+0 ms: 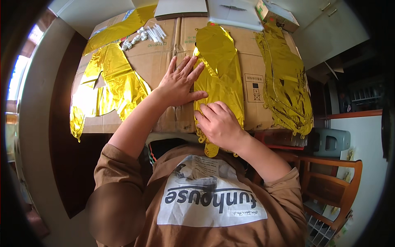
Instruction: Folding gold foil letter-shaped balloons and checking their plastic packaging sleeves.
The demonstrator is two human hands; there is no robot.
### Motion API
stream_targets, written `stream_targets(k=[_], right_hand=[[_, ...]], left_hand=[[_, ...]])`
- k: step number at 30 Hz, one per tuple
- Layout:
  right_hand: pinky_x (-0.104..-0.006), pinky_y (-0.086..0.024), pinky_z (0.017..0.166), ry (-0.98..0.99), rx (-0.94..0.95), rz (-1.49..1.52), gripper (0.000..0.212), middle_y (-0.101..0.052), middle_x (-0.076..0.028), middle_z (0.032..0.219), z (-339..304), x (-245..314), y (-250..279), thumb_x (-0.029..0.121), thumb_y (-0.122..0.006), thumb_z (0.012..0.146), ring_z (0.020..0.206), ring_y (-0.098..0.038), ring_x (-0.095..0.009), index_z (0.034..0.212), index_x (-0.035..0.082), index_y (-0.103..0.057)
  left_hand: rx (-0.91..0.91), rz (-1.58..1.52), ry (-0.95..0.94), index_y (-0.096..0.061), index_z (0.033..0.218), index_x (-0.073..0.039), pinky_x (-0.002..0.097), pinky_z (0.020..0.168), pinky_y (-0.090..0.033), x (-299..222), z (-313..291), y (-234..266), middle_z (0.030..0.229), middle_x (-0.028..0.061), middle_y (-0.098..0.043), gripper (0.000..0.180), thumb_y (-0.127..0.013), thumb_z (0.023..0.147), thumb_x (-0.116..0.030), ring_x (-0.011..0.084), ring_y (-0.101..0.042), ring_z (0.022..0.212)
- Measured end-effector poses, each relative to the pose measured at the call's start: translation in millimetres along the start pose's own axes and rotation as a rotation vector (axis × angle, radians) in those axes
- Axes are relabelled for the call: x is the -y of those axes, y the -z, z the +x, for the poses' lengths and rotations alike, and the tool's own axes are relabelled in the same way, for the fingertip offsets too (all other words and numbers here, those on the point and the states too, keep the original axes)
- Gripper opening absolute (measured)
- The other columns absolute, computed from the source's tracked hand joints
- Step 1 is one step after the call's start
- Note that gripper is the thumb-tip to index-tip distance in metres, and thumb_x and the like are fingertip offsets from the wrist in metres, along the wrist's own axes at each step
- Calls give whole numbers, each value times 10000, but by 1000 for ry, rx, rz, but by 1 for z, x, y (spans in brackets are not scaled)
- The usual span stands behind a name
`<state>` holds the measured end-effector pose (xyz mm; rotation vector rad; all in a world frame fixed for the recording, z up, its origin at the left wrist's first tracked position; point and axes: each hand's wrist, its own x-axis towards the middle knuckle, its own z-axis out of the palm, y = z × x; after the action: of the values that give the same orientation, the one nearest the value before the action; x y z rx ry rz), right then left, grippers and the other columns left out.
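Note:
A flat gold foil balloon (224, 80) lies lengthwise before me on the cardboard, its near end hanging over the front edge. My left hand (181, 82) lies flat with fingers spread, partly on the balloon's left side and partly on the cardboard. Lower down, my right hand (220, 123) has its fingers curled and pressed together on the near part of the foil; what the fingertips pinch is hidden under them. Another gold foil balloon (109, 78) is spread out at the left. A third, crinkled foil balloon (284, 78) lies along the right side.
The cardboard (164, 119) covers the table. White rolled sticks (155, 33) and small white bundles (132, 40) sit at the far left, beside more gold foil (121, 31). A white box (181, 8) and a carton (276, 16) stand at the back. A wooden chair (329, 185) is at right.

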<state>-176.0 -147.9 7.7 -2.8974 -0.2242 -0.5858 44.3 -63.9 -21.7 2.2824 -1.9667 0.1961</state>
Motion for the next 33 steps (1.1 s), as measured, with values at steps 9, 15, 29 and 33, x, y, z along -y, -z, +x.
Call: stream_targets(k=[9, 15, 29, 33], right_hand=[[-436, -508, 963, 38, 16, -90, 340, -661, -221, 1159, -4, 4, -3, 171, -647, 875, 1071, -620, -332, 1126, -55, -684], [-438, -502, 986, 42, 40, -96, 389, -646, -268, 1198, -7, 6, -2, 149, -588, 868, 1117, -618, -373, 1166, -85, -680], [-447, -519, 943, 7, 110, -121, 393, -632, -267, 1261, -5, 10, 1, 179, -602, 896, 1162, -602, -381, 1189, -73, -674], [-447, -523, 938, 6, 121, -109, 400, -633, -270, 1259, -5, 10, 3, 180, -610, 893, 1166, -606, -386, 1198, -73, -669]], left_hand=[[-6, -12, 7, -287, 1613, -44, 557, 1272, -53, 10, 3, 2, 1669, 157, -305, 1009, -433, 936, -778, 322, -230, 1567], [-39, -6, 40, -333, 1588, -28, 558, 1274, -68, 16, 10, 16, 1658, 158, -325, 970, -544, 918, -697, 321, -225, 1567], [-110, -137, 184, -339, 1613, -207, 623, 1240, -73, 11, 0, 10, 1631, 199, -328, 891, -684, 875, -568, 405, -234, 1543], [-85, -68, 342, -250, 1641, -233, 605, 1258, -25, 45, 52, -7, 1673, 178, -266, 991, -636, 853, -692, 377, -170, 1573]])
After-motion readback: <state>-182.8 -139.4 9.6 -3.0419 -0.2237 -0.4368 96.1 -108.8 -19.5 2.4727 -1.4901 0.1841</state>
